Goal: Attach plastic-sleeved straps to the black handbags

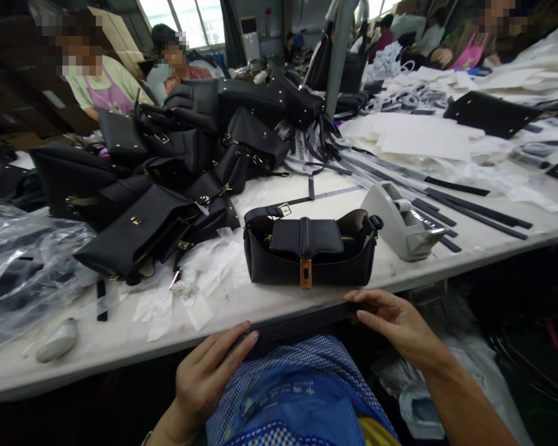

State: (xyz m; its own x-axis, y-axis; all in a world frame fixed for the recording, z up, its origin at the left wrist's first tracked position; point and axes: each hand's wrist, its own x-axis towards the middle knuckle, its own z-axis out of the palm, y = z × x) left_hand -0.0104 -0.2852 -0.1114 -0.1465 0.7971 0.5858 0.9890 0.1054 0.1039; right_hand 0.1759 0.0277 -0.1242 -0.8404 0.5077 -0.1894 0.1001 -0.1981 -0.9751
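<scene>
Strap (302, 325) held between left hand (209, 375), right hand (395, 322) — handbag (279, 267) beyond

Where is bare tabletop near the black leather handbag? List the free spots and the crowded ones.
Free: the white table's front edge left of the black leather handbag, below the paper scraps; the edge right of the grey tape dispenser. Crowded: the heap of black bags, clear plastic wrap far left, black straps behind the dispenser.
</scene>
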